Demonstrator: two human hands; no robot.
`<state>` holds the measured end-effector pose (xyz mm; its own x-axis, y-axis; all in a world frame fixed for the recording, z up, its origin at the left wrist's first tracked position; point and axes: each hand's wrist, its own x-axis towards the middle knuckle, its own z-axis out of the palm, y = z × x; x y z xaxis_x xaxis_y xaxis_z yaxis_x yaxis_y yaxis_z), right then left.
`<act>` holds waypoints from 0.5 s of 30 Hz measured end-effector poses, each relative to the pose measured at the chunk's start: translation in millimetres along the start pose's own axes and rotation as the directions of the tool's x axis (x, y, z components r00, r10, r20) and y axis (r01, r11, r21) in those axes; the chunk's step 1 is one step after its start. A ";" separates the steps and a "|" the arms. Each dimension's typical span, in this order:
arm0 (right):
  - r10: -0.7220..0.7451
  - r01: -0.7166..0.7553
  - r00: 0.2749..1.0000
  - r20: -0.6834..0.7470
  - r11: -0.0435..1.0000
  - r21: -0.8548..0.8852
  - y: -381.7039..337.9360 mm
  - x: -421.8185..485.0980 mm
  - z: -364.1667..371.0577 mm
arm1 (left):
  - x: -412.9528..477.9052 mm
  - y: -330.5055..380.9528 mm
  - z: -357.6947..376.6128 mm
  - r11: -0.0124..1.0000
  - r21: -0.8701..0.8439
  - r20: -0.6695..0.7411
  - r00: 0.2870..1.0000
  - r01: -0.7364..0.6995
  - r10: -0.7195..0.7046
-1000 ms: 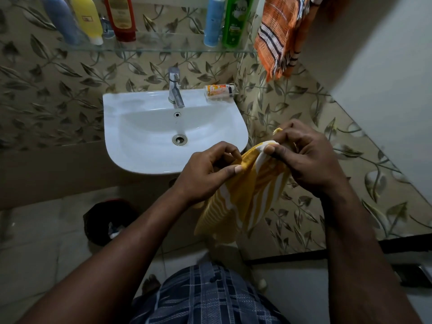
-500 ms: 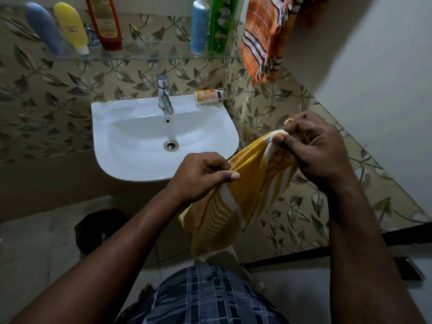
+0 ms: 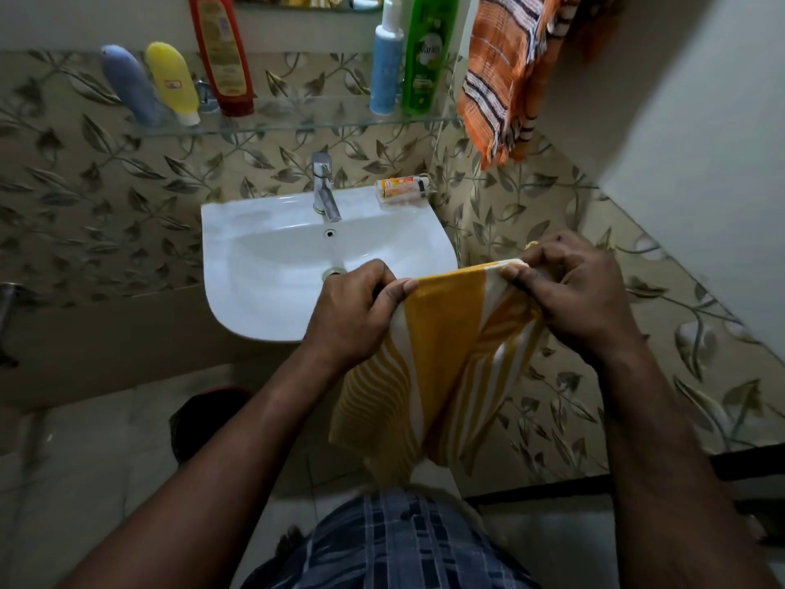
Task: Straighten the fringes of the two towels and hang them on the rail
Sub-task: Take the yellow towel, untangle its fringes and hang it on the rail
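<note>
The yellow-and-white striped cloth towel [image 3: 437, 359] is held up in the air, just in front of the right side of the white ceramic wash basin [image 3: 272, 265], and its top edge is pulled taut between both hands while the rest hangs down in folds. Its fringe cannot be made out, so the straightening is judged to be under way, and the hanging of this towel is not yet done. The left end of the edge is pinched between thumb and curled fingers of the left hand [image 3: 352, 308]. The right end is gripped and bunched in the curled fingers of the right hand [image 3: 577, 291]. Both forearms are stretched forward, knuckles up. The orange striped fringed towel [image 3: 505, 78] is seen hanging at the upper right, apparently already dealt with; its support is out of view.
</note>
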<state>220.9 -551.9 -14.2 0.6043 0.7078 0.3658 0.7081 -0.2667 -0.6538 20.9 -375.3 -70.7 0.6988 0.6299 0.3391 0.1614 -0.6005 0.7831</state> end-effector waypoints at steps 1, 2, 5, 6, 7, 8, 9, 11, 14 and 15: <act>0.013 -0.013 1.000 -0.014 1.000 0.005 2.0 -0.5 1.4 | -0.3 -0.4 -1.6 1.000 -0.024 -0.010 1.000 -0.016 0.015; 0.027 -0.027 0.999 -0.018 1.000 0.009 3.9 -0.7 2.0 | -0.6 -0.7 -3.6 0.999 -0.029 -0.012 0.999 -0.043 0.042; 0.035 -0.034 0.999 -0.009 0.999 0.023 4.4 0.7 2.3 | -0.8 -1.2 -5.0 0.997 -0.036 -0.016 0.998 -0.061 0.061; 0.034 -0.034 0.999 -0.006 0.999 0.022 3.8 1.4 2.3 | -1.1 -1.2 -4.7 0.998 -0.038 -0.024 0.998 -0.056 0.055; 0.032 -0.032 0.999 -0.008 0.999 0.021 3.2 1.8 1.8 | -1.8 -0.2 -4.0 0.998 -0.035 -0.032 0.998 -0.054 0.053; 0.032 -0.031 0.999 -0.013 0.999 0.021 2.9 2.1 1.7 | -2.3 0.9 -3.4 0.998 -0.023 -0.043 0.998 -0.053 0.052; 0.033 -0.032 0.999 -0.014 0.999 0.022 2.4 2.3 1.6 | -2.8 2.3 -2.9 0.999 -0.011 -0.057 0.997 -0.049 0.049; 0.029 -0.029 1.000 -0.010 1.000 0.012 2.3 3.3 2.5 | -1.8 3.6 -3.2 1.000 -0.010 -0.087 0.996 -0.010 0.009; 0.027 -0.027 1.000 -0.006 1.000 0.014 -1.2 3.8 3.5 | 1.2 5.0 -5.7 0.999 -0.023 -0.092 0.995 0.031 -0.033; 0.031 -0.031 0.999 -0.007 0.999 0.013 -1.4 3.9 3.8 | 1.6 6.3 -6.6 1.000 0.011 -0.084 0.996 0.008 -0.007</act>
<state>220.9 -546.3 -14.4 0.6286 0.6945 0.3501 0.6841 -0.2798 -0.6736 18.5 -374.9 -61.8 0.6366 0.6732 0.3762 0.1745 -0.6009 0.7800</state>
